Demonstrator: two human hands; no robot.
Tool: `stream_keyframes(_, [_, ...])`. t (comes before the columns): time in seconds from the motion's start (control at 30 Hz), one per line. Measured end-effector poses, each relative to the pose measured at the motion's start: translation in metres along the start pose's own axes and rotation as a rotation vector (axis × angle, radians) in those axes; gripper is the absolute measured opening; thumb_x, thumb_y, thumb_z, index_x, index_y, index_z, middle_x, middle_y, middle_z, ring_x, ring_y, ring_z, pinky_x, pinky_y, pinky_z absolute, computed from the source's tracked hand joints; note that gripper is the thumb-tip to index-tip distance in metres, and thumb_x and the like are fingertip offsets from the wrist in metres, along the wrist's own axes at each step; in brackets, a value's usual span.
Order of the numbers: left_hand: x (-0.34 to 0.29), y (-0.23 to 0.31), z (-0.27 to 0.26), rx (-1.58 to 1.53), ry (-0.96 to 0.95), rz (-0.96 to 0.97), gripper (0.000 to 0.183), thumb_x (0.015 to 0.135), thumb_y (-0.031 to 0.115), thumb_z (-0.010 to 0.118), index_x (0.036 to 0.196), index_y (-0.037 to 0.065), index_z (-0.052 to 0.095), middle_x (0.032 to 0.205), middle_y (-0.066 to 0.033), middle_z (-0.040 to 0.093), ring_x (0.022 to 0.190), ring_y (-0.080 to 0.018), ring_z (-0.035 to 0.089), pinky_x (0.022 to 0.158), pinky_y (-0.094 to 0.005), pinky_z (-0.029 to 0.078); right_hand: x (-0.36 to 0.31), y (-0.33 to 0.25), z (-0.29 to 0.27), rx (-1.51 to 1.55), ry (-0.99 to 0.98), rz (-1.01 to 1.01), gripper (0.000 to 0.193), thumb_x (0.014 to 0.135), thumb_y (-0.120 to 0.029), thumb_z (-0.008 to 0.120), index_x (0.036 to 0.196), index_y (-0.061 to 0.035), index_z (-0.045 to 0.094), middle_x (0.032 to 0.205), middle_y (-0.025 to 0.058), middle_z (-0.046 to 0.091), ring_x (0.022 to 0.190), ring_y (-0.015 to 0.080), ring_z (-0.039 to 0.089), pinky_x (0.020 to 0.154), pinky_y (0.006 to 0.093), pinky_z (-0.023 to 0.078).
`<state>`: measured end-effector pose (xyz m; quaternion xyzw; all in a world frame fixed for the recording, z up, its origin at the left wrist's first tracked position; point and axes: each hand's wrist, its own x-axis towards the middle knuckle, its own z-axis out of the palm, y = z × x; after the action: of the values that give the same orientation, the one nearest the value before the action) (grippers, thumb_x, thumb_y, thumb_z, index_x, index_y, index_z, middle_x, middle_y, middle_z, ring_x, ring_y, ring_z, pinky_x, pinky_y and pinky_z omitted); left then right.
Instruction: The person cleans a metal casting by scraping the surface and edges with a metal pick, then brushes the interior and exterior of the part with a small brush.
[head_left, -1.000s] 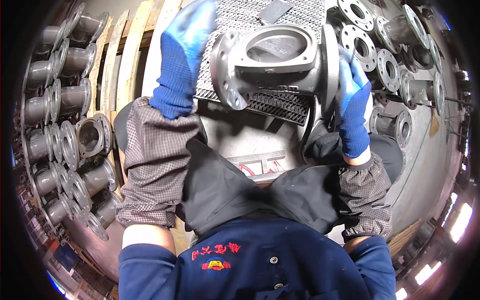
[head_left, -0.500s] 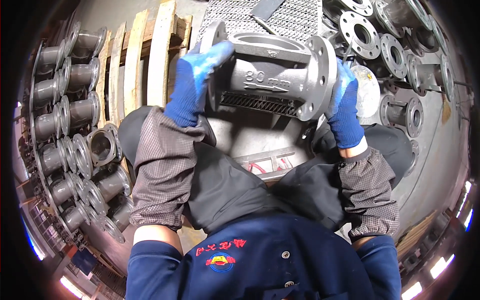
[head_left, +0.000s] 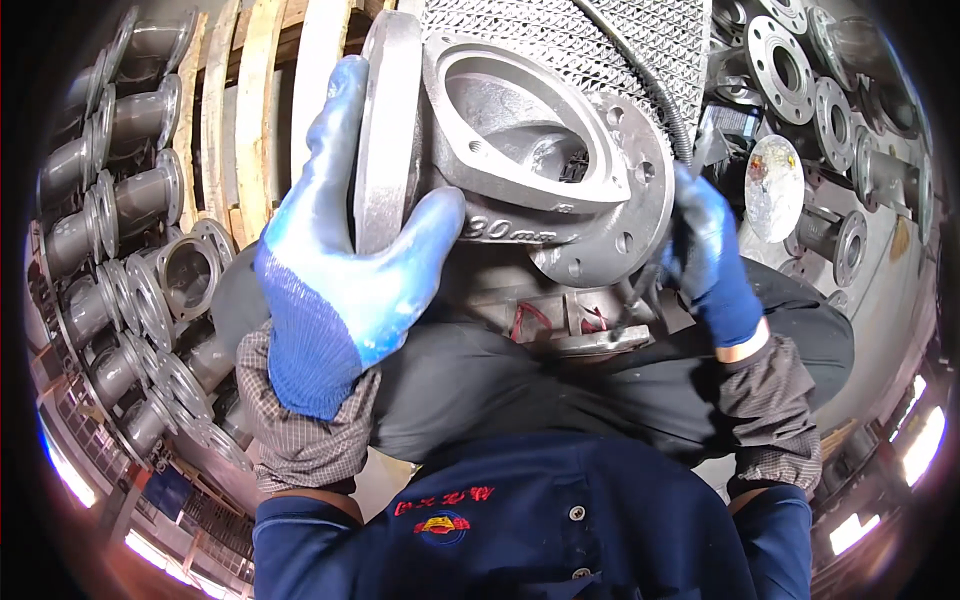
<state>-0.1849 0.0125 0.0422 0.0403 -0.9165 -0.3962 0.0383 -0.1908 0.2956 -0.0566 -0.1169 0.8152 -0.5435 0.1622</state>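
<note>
Left hand [head_left: 335, 250]: glove straddles the rim of one end flange [head_left: 388, 130], fingers flat along its outer face, thumb round on the inner side; I read this as grasping the grey valve body [head_left: 520, 182]

Valve body lies between my two hands, right of my left thumb, its wide oval opening facing up at me, raised lettering on the side nearest me; it sits tilted, the far end flange [head_left: 640, 190] lower than the one at my left fingers

Right hand [head_left: 712, 255]: fingers bent, just beside that far flange's edge; blurred, cannot tell whether they grip it

Beyond my right fingertips: a dark hose [head_left: 657, 88] crossing a textured metal mat [head_left: 500, 18]

Right of my right fingers: a pale round disc [head_left: 774, 190], then loose flanged parts [head_left: 762, 62]

Left of my left fingers: wooden pallet slats [head_left: 260, 110], then stacked flanged bodies [head_left: 135, 110]
</note>
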Motion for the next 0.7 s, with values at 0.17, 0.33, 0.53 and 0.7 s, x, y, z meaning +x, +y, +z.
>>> stream_keyframes(0.17, [-0.003, 0.003, -0.006, -0.073, -0.020, -0.107, 0.064, 0.071, -0.004, 0.064, 0.132, -0.002, 0.045, 0.115, -0.0089, 0.059, 0.101, -0.0127, 0.055, 0.089, -0.0251, 0.042, -0.018, -0.016, -0.001, 0.615, 0.013, 0.803, 0.038, 0.098, -0.030, 0.038, 0.118, 0.0006, 0.052, 0.094, 0.0132, 0.064, 0.078, 0.0182, 0.065, 0.071, 0.0268, 0.053])
stream_keyframes(0.33, [-0.001, 0.008, -0.004, -0.118, -0.022, -0.166, 0.061, 0.072, -0.003, 0.066, 0.129, -0.004, 0.047, 0.111, -0.0090, 0.061, 0.097, -0.0129, 0.056, 0.087, -0.0244, 0.043, -0.073, 0.020, 0.021, 0.183, 0.092, 0.680, 0.035, 0.096, -0.016, 0.045, 0.126, 0.0014, 0.048, 0.100, 0.0122, 0.061, 0.087, 0.0194, 0.062, 0.078, 0.0281, 0.050])
stream_keyframes(0.53, [0.000, 0.011, -0.001, -0.096, -0.001, -0.183, 0.056, 0.072, -0.002, 0.066, 0.125, -0.004, 0.049, 0.108, -0.0085, 0.061, 0.094, -0.0125, 0.056, 0.085, -0.0244, 0.043, -0.051, 0.011, -0.008, -0.159, 0.203, 0.556, 0.034, 0.096, -0.010, 0.044, 0.127, 0.0015, 0.049, 0.097, 0.0144, 0.064, 0.086, 0.0137, 0.058, 0.078, 0.0264, 0.046])
stream_keyframes(0.7, [0.001, 0.013, 0.002, -0.091, 0.018, -0.201, 0.051, 0.072, -0.001, 0.067, 0.121, -0.004, 0.052, 0.105, -0.0081, 0.062, 0.091, -0.0122, 0.057, 0.083, -0.0243, 0.044, -0.060, 0.015, 0.007, -0.185, 0.210, 0.345, 0.027, 0.089, -0.006, 0.053, 0.115, -0.0018, 0.061, 0.097, 0.0137, 0.066, 0.081, 0.0164, 0.062, 0.073, 0.0293, 0.048])
